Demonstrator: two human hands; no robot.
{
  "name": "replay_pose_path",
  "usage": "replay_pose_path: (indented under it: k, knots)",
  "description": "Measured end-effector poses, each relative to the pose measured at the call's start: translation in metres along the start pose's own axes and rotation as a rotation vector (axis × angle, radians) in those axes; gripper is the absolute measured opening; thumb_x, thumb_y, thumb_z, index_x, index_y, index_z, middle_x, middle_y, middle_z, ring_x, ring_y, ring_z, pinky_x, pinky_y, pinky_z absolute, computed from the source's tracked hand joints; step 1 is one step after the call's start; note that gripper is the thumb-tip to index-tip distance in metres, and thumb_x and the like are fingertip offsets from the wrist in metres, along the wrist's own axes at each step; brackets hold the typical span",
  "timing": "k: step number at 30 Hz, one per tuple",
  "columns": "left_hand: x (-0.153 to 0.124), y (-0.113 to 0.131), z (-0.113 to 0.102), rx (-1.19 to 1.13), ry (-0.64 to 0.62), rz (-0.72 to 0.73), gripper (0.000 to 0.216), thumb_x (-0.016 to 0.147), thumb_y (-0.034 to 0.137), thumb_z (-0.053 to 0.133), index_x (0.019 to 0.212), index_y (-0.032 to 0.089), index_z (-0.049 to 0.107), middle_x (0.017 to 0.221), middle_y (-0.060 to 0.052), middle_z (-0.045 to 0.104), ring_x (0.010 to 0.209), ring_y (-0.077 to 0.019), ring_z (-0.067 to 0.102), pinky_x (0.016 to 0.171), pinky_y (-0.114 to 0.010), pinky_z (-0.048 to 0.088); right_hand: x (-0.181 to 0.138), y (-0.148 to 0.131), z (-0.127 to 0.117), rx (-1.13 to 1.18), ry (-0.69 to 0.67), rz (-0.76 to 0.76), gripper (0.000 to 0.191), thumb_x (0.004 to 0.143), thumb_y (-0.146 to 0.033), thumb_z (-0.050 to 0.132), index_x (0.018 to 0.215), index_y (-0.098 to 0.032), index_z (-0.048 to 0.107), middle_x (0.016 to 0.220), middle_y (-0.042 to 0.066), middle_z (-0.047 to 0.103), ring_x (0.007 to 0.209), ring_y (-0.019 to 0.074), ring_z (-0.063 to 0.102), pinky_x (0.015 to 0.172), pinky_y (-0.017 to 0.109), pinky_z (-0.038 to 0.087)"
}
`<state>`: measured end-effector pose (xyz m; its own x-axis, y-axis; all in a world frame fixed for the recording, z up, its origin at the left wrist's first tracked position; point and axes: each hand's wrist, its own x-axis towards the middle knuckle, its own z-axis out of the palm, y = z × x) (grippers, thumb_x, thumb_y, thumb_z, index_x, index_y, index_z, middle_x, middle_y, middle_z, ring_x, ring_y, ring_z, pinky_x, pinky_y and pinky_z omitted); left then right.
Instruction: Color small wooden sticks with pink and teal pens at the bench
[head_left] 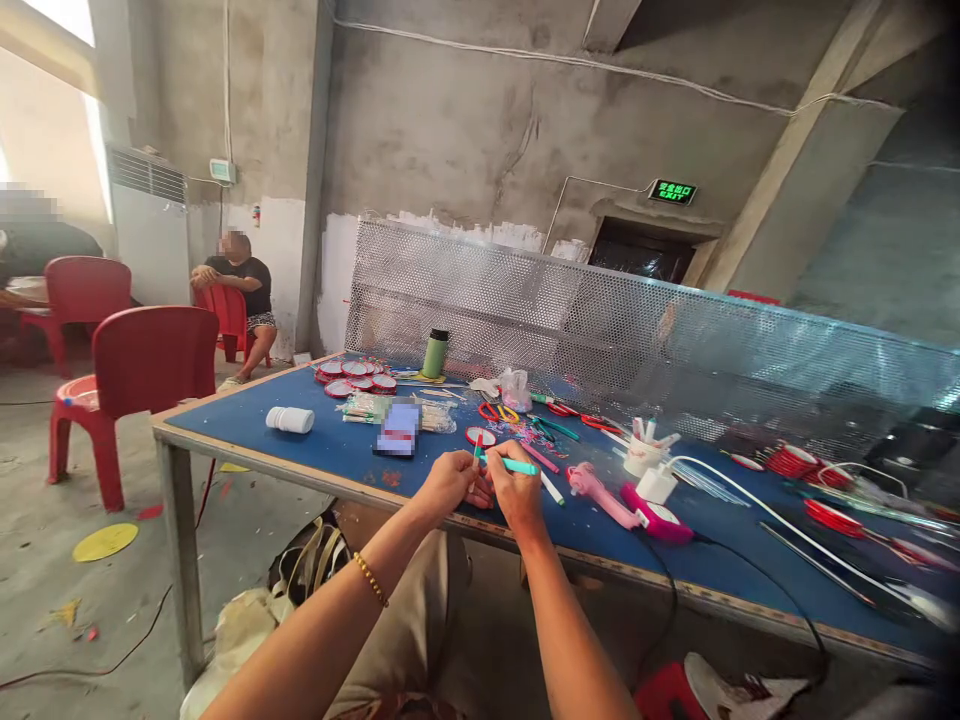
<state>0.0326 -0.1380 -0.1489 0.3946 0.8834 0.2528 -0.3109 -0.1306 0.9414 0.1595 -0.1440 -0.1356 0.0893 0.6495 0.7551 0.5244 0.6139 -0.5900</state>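
Observation:
My right hand (515, 487) is closed around a teal marker pen (519, 466), which points left toward my other hand. My left hand (452, 480), with a beaded bracelet on its wrist, pinches a thin stick (477, 455) that looks red and teal near its top. Just beyond the fingertips is a small round red-rimmed disc (481, 436) with a white face, like a little drum. Whether it is joined to the stick I cannot tell. A white pen with a green end (553, 488) lies right of my right hand.
Left of my hands are a phone (398, 428), a white bottle (289, 420) and stacked red-rimmed discs (352, 376). Scissors (499, 412) lie behind. A pink glue gun (604, 497), a cup of pens (645, 452) and cables stand right. A perforated metal screen (480, 290) backs the table.

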Motion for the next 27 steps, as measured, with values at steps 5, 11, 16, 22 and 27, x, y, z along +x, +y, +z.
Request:
replay_pose_path:
  k: [5,11,16,22,27]
  knots:
    - [0.0010,-0.0008,-0.0007,0.004,-0.003,-0.002,0.021,0.079,0.033,0.061,0.069,0.018,0.052,0.059,-0.001,0.066,0.053,-0.0167,0.066,0.062,-0.032,0.057,0.0002,-0.0008,-0.0006,-0.001,-0.003,-0.001,0.019,0.084,-0.028,0.054,0.067,-0.022,0.055,0.052,-0.004,0.054,0.047,0.0133,0.049,0.049,0.024,0.039]
    - [0.0019,-0.0021,-0.0009,0.019,0.000,-0.007,0.022,0.080,0.036,0.062,0.071,0.018,0.052,0.060,-0.001,0.067,0.053,-0.0173,0.067,0.061,-0.032,0.056,-0.0006,-0.0032,-0.0001,0.041,0.018,0.013,0.020,0.085,-0.028,0.055,0.066,-0.022,0.054,0.051,-0.005,0.053,0.047,0.0133,0.050,0.049,0.024,0.041]
    - [0.0029,-0.0023,-0.0007,0.040,0.017,-0.006,0.023,0.079,0.035,0.063,0.068,0.018,0.052,0.058,0.000,0.066,0.051,-0.0164,0.066,0.059,-0.030,0.056,-0.0010,-0.0042,-0.0012,0.043,0.002,-0.013,0.020,0.086,-0.029,0.054,0.067,-0.022,0.054,0.054,-0.004,0.055,0.050,0.0136,0.053,0.051,0.024,0.043]
    - [0.0031,-0.0019,-0.0003,0.064,0.040,-0.001,0.021,0.081,0.030,0.060,0.066,0.018,0.052,0.060,-0.001,0.067,0.051,-0.0162,0.066,0.063,-0.032,0.058,-0.0016,-0.0069,-0.0022,0.013,-0.032,-0.015,0.020,0.087,-0.032,0.055,0.071,-0.022,0.058,0.055,-0.003,0.057,0.051,0.0143,0.053,0.050,0.024,0.042]
    - [0.0032,-0.0024,-0.0007,0.094,0.052,0.006,0.022,0.081,0.030,0.059,0.064,0.018,0.051,0.060,-0.001,0.067,0.052,-0.0176,0.067,0.062,-0.034,0.058,-0.0012,-0.0092,-0.0023,0.005,-0.048,-0.026,0.022,0.088,-0.032,0.055,0.069,-0.022,0.057,0.054,-0.003,0.056,0.051,0.0142,0.052,0.051,0.024,0.041]
